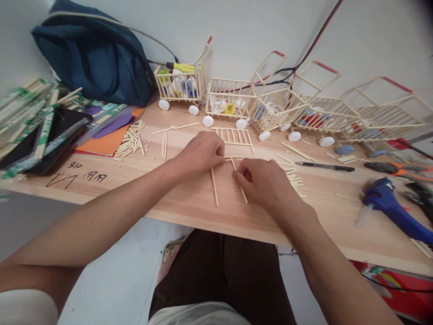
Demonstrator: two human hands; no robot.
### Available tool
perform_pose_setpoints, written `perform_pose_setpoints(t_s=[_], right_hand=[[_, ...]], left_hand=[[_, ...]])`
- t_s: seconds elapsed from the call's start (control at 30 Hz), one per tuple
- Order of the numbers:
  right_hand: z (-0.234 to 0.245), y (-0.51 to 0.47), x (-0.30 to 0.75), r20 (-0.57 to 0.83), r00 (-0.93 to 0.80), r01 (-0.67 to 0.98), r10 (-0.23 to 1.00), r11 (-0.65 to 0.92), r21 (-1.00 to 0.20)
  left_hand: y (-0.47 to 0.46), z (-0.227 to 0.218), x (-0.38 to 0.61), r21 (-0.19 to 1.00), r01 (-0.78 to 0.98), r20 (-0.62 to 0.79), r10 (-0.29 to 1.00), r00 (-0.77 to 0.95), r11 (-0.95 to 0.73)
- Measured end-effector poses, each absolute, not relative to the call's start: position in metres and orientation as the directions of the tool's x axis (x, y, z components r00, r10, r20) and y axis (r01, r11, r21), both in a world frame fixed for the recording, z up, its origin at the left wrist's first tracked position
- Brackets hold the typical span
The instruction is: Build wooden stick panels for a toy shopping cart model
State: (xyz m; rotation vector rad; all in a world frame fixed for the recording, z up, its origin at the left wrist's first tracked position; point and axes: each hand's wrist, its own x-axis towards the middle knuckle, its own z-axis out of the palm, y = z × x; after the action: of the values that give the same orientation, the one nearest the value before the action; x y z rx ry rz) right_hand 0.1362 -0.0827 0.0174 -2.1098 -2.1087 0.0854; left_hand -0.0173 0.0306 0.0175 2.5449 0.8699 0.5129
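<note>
My left hand (205, 151) is closed at the top of a thin wooden stick (215, 187) that lies on the tabletop and points toward me. A short cross stick (234, 157) runs from its fingertips to the right. My right hand (262, 180) has its thumb and fingers pinched on a second long stick (242, 193), roughly parallel to the first. Together the sticks make a frame with its near side unclosed. Just behind the hands lies a ladder-like stick panel (234, 136). The fingertips partly hide the corners where the sticks meet.
Several stick-built shopping carts with white wheels, such as one cart (181, 85), line the wall. A blue glue gun (389, 203), pliers (385, 168) and a pen (324, 166) lie right. Cut sticks (130, 139), packaged sticks (47, 126) and a blue bag (98, 58) sit left.
</note>
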Motion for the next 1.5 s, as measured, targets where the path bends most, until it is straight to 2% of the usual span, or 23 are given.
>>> perform_pose_setpoints(t_s=[0.13, 0.5, 0.7, 0.93, 1.1, 1.5], right_hand=[[0.017, -0.083, 0.137, 0.07, 0.0, 0.991, 0.998, 0.009, -0.137], [0.018, -0.083, 0.137, 0.066, -0.005, 0.99, 0.998, 0.014, -0.139], [0.018, -0.083, 0.137, 0.073, -0.009, 0.992, 0.997, 0.018, -0.125], [0.02, -0.083, 0.136, 0.054, 0.0, 0.993, 0.999, 0.007, -0.119], [0.02, -0.082, 0.136, 0.052, -0.007, 0.992, 0.999, 0.013, -0.122], [0.019, -0.083, 0.137, 0.064, -0.013, 0.993, 0.998, 0.021, -0.117]], left_hand=[[0.03, 0.017, -0.017, 0.456, 0.515, 0.191, 0.645, 0.74, -0.726], [0.033, 0.014, -0.019, 0.442, 0.481, 0.25, 0.62, 0.744, -0.757], [0.039, 0.028, -0.025, 0.488, 0.488, 0.313, 0.667, 0.676, -0.724], [0.041, 0.031, -0.029, 0.539, 0.464, 0.263, 0.664, 0.7, -0.703], [0.039, 0.031, -0.028, 0.512, 0.461, 0.234, 0.634, 0.737, -0.725], [0.036, 0.021, -0.02, 0.452, 0.41, 0.279, 0.562, 0.779, -0.792]])
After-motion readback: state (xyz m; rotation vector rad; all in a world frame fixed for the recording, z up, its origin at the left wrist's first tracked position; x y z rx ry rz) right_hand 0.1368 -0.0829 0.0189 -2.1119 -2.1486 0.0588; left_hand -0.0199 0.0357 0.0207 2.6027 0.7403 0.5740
